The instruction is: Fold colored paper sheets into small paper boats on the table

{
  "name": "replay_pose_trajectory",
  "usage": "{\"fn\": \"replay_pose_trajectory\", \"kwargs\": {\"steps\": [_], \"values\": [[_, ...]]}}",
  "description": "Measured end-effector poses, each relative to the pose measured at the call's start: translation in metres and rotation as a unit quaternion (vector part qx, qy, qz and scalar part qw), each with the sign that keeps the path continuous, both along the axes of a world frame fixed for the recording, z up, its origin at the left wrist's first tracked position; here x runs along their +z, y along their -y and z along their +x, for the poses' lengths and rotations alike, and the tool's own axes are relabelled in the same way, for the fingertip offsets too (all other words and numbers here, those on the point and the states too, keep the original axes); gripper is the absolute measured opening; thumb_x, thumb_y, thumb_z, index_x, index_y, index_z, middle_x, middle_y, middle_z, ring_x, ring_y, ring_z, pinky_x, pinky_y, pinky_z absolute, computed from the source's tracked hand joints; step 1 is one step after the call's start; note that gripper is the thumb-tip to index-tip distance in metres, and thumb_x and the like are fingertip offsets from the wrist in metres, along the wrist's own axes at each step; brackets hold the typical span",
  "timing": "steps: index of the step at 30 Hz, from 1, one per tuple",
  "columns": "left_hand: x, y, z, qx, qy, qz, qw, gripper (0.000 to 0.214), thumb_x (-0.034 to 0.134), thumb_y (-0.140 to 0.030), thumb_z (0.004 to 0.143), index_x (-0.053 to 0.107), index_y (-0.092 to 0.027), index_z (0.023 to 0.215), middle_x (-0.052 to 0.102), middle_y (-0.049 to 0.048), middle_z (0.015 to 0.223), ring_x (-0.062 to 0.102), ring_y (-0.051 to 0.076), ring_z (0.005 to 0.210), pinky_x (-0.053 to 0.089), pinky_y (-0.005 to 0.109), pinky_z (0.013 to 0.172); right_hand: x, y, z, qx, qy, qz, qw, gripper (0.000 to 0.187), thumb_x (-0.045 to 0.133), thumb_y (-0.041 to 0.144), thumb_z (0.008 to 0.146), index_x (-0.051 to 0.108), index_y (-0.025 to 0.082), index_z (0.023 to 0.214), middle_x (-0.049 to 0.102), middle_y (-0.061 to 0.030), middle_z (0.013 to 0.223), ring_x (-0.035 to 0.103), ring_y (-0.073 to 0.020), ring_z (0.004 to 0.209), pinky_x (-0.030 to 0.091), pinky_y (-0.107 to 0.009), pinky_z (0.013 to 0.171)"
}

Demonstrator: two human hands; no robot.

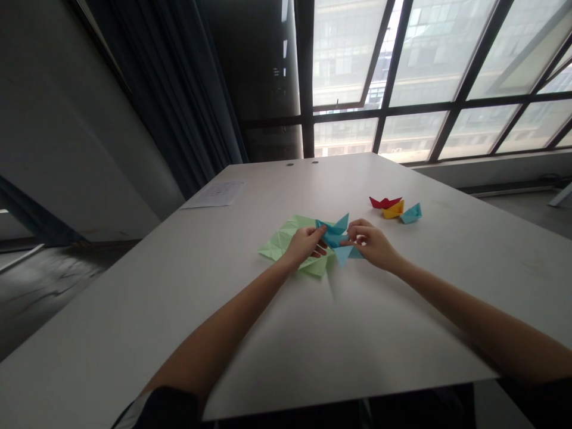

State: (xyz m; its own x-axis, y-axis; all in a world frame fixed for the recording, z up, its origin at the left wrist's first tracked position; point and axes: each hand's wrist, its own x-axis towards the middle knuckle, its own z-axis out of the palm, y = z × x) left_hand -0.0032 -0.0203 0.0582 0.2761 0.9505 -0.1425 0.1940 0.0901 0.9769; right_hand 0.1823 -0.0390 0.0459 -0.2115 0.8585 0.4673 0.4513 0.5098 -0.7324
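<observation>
A partly folded blue paper [336,233] lies at the middle of the white table [313,333]. My left hand [305,244] pinches its left side with closed fingers. On its right side my right hand [373,243] is also closed, thumb and fingers pressed on the paper. Under and left of the blue paper sits a creased light green sheet [286,238], partly covered by my left hand.
Three small folded paper boats stand to the right: red [384,202], yellow [393,210] and light blue [411,213]. A printed white sheet [217,193] lies at the far left edge. Large windows [424,71] and a dark curtain [179,101] stand behind the table.
</observation>
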Motion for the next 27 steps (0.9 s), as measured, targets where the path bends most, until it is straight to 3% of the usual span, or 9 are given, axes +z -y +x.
{"fn": "replay_pose_trajectory", "kwargs": {"steps": [5, 10, 13, 17, 21, 24, 27], "values": [[-0.001, -0.002, -0.002, -0.018, 0.070, -0.030, 0.997, 0.047, 0.054, -0.060, 0.072, 0.056, -0.013, 0.076, 0.061, 0.0046, 0.070, 0.060, 0.011, 0.054, 0.045, 0.019, 0.047, 0.000, -0.003, 0.002, -0.005, -0.112, -0.069, 0.991, 0.029, 0.066, 0.045, 0.065, 0.056, 0.018, 0.066, 0.053, -0.0026, 0.076, 0.051, -0.0130, 0.065, 0.043, -0.026, 0.054], [-0.002, -0.002, -0.003, -0.018, 0.077, -0.034, 0.996, 0.047, 0.062, -0.058, 0.066, 0.054, -0.014, 0.078, 0.061, 0.0043, 0.072, 0.060, 0.011, 0.057, 0.046, 0.019, 0.048, 0.002, -0.007, 0.006, 0.026, -0.216, -0.124, 0.968, 0.029, 0.061, 0.046, 0.069, 0.055, 0.019, 0.075, 0.049, 0.0043, 0.054, 0.046, -0.0097, 0.049, 0.040, -0.023, 0.048], [-0.002, -0.001, -0.003, -0.019, 0.065, -0.032, 0.997, 0.049, 0.065, -0.059, 0.063, 0.054, -0.014, 0.079, 0.060, 0.0035, 0.073, 0.060, 0.012, 0.057, 0.046, 0.019, 0.047, 0.000, -0.007, 0.008, 0.029, -0.194, -0.097, 0.976, 0.027, 0.062, 0.045, 0.070, 0.054, 0.019, 0.076, 0.051, 0.0047, 0.053, 0.048, -0.0099, 0.051, 0.043, -0.023, 0.051], [0.000, 0.000, -0.002, 0.001, 0.050, -0.025, 0.998, 0.054, 0.068, -0.058, 0.059, 0.052, -0.015, 0.087, 0.062, 0.0048, 0.079, 0.060, 0.012, 0.056, 0.045, 0.020, 0.046, -0.002, 0.000, 0.006, 0.014, -0.083, -0.014, 0.996, 0.027, 0.062, 0.043, 0.072, 0.054, 0.020, 0.081, 0.059, 0.0009, 0.066, 0.054, -0.0129, 0.061, 0.046, -0.026, 0.060], [-0.001, 0.000, 0.000, -0.003, 0.043, -0.013, 0.999, 0.052, 0.077, -0.042, 0.055, 0.051, -0.016, 0.092, 0.063, 0.0040, 0.078, 0.059, 0.012, 0.058, 0.046, 0.021, 0.049, -0.002, 0.005, 0.005, -0.008, -0.038, 0.017, 0.999, 0.022, 0.055, 0.042, 0.079, 0.051, 0.021, 0.085, 0.054, 0.0027, 0.062, 0.048, -0.0107, 0.055, 0.041, -0.023, 0.053], [-0.002, 0.001, 0.000, -0.027, 0.051, -0.006, 0.998, 0.048, 0.078, -0.027, 0.054, 0.053, -0.016, 0.093, 0.062, 0.0025, 0.077, 0.059, 0.011, 0.062, 0.045, 0.020, 0.052, -0.001, 0.001, 0.005, -0.036, -0.114, 0.002, 0.993, 0.021, 0.052, 0.043, 0.080, 0.049, 0.022, 0.083, 0.043, 0.0060, 0.054, 0.039, -0.0086, 0.047, 0.033, -0.021, 0.045], [-0.002, 0.004, 0.000, -0.065, 0.079, -0.004, 0.995, 0.050, 0.076, -0.018, 0.054, 0.052, -0.015, 0.097, 0.061, 0.0007, 0.073, 0.058, 0.010, 0.059, 0.045, 0.020, 0.052, 0.000, -0.007, 0.007, -0.043, -0.240, -0.055, 0.968, 0.024, 0.055, 0.045, 0.076, 0.047, 0.022, 0.078, 0.043, 0.0067, 0.053, 0.040, -0.0083, 0.047, 0.034, -0.020, 0.044]]}}
